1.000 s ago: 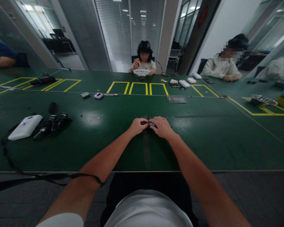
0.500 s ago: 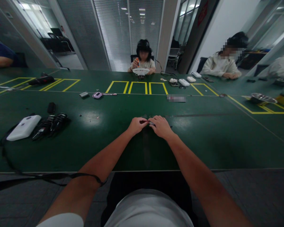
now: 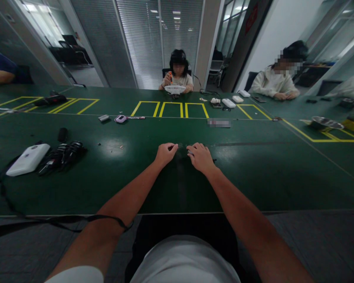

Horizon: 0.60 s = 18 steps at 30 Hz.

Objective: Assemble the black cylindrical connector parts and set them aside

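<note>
My left hand [image 3: 165, 154] is just above the green table [image 3: 124, 192], its thumb and fingers pinched together. A dark bit shows between the fingertips, too small to name. Across a narrow gap, my right hand [image 3: 201, 158] curls over a small grey object [image 3: 190, 153], which peeks out under the fingertips. Its kind is hidden by the fingers. A little dark piece [image 3: 214, 160] pokes out beyond the right side of that hand.
To the left lie a white box-shaped device [image 3: 28, 159] with a black strap, and bundled black cables [image 3: 60, 157]. Farther off are a pink-and-white gadget [image 3: 120, 119] and a metal bowl [image 3: 327, 122]. A person [image 3: 178, 74] opposite holds an orange tool.
The hands were together with a thin dark reddish piece between them. My left hand has since pulled away to the left; the right has stayed nearly in place.
</note>
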{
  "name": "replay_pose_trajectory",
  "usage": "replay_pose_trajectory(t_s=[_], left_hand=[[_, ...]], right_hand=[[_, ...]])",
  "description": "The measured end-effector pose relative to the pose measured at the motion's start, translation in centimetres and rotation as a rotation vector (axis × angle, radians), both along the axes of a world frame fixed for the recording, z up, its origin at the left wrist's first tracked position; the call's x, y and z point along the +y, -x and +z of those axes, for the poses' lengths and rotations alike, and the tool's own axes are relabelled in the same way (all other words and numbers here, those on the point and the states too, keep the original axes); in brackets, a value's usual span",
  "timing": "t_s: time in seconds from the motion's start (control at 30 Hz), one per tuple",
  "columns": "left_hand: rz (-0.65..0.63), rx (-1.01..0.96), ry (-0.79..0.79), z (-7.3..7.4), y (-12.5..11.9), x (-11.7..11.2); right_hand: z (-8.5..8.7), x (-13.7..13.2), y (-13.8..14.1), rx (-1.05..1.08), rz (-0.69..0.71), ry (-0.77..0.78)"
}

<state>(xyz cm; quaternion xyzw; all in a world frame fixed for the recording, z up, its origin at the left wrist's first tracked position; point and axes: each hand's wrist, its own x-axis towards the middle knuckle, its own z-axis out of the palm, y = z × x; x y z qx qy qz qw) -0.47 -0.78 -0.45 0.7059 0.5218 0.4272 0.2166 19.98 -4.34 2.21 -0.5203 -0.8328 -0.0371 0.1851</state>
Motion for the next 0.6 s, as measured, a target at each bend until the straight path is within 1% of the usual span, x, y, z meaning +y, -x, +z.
replay_pose_trajectory(t_s=[0.17,0.3,0.6], left_hand=[[-0.004,-0.007,0.025,0.33,0.0,-0.29],[-0.005,-0.004,0.015,0.14,0.01,-0.25],[-0.015,-0.001,0.009,-0.53,0.09,0.23]], right_hand=[[-0.25,0.22,-0.6,0.023,-0.081,-0.012],[-0.41,0.35,-0.71,0.017,-0.126,-0.009],[-0.26,0.24,-0.53,0.008,-0.125,0.005]])
